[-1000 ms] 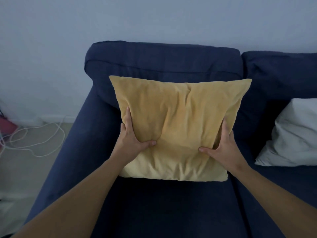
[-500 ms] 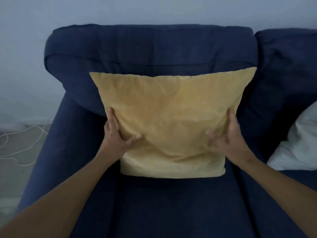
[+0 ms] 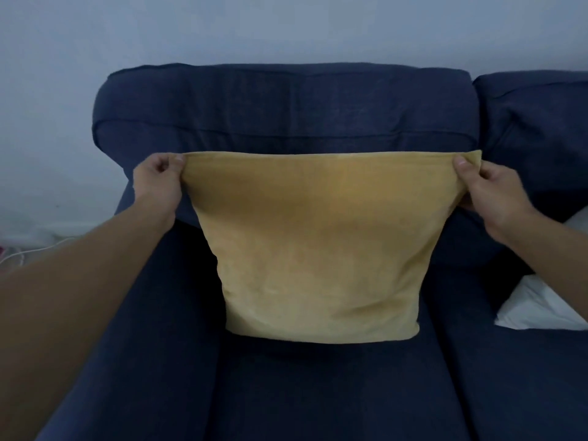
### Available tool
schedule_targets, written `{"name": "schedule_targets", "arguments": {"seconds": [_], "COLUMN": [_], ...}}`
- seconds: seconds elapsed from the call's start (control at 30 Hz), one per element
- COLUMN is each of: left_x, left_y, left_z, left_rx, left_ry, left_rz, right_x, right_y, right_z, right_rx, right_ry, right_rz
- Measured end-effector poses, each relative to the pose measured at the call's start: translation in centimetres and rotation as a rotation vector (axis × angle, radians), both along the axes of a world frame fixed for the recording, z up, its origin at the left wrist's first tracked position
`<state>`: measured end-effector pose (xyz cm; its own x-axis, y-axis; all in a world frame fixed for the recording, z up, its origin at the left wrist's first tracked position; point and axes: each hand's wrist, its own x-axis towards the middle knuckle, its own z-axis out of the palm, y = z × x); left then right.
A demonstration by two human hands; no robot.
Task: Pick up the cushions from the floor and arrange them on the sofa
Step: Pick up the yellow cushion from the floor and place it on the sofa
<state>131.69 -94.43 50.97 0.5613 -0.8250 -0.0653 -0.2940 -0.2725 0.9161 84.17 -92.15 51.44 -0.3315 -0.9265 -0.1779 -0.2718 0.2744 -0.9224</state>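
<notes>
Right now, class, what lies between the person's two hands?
In the head view, the top edge of the mustard-yellow square fabric cushion spans from left hand to right hand.

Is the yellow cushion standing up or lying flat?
Standing up: the yellow cushion leans against the sofa back, both hands pinching its top corners.

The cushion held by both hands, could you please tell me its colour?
Mustard yellow, plain, no pattern; the cushion shows in the head view.

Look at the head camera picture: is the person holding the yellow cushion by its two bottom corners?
No. The left hand and right hand pinch the yellow cushion at its two top corners, while its bottom edge rests on the sofa seat.
</notes>
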Motion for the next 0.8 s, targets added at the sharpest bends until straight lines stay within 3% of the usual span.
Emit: {"name": "schedule_targets", "arguments": {"seconds": [0.07,0.13,0.2,0.3,0.4,0.5,0.6,0.8], "left_x": [-1.2,-3.2,-6.1,-10.7,-12.4,-10.4,-7.3,-3.2], "left_y": [0.9,3.0,6.1,9.0,7.5,5.4,4.6,4.1], "left_z": [0.1,0.4,0.2,-1.8,-3.4,-4.3,-4.9,-4.3], "left_rx": [-0.014,-0.068,-0.169,-0.301,-0.254,-0.047,0.045,0.108], "left_ry": [-0.193,-0.560,-0.918,-1.194,-1.256,-1.310,-1.369,-1.373], "left_rz": [0.059,-0.050,-0.428,-0.927,-0.959,-0.897,-0.883,-0.834], "right_x": [0.8,2.8,6.5,12.8,15.6,12.7,8.8,4.4], "right_y": [0.2,1.5,4.4,8.0,6.6,3.4,2.1,1.9], "right_z": [-0.2,0.0,0.3,-1.3,-2.9,-4.0,-4.6,-4.2], "right_rx": [-0.021,-0.119,-0.295,-0.455,-0.435,-0.256,-0.126,-0.058], "right_ry": [0.151,0.452,0.759,1.110,1.296,1.379,1.417,1.424], "right_rz": [-0.057,-0.056,0.180,0.684,0.815,0.747,0.693,0.639]}}
